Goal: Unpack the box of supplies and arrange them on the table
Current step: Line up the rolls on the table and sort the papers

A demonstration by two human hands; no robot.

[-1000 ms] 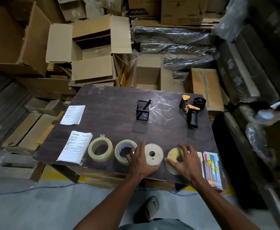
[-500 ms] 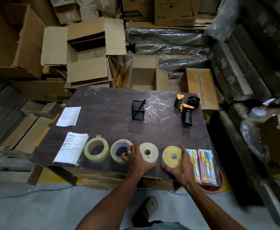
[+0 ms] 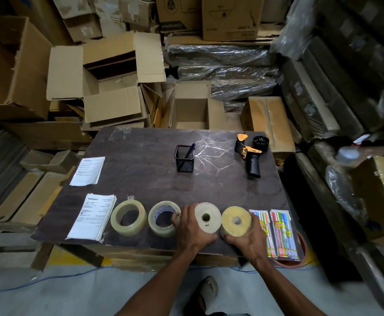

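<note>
1. Head view, hands: the left hand (image 3: pixel 190 226) curls its fingers (image 3: pixel 177 217) round the near-left side of the white roll (image 3: pixel 207 217), and its fingertips also touch the rim of the second clear tape roll (image 3: pixel 163 218). The right hand (image 3: pixel 247 240) cups the yellow roll (image 3: pixel 236 221) from the near side, thumb on its left flank and fingers wrapped round its right flank.
2. Change: a second ago the right palm lay flat over the yellow roll and covered its top. Now the top and core hole are exposed, and the grip has moved to the sides. The left hand has closed in from the gap between rolls onto the white roll.
3. Meaning: this reads as alignment, not placement. Both rolls already lie flat on the table (image 3: pixel 154 174) near its front edge.
4. Row, outward: the first clear tape roll (image 3: pixel 128 217) and a paper stack (image 3: pixel 92 216) lie to the left. Two marker packs (image 3: pixel 275 233) lie just beside the yellow roll on the right and overhang the front edge.
5. Farther back: a mesh pen holder (image 3: pixel 184 158) and a tape dispenser (image 3: pixel 251 153) stand well apart from the row. A loose sheet (image 3: pixel 88 171) lies at the left edge.
6. Progress: arrangement appears nearly complete.
</note>
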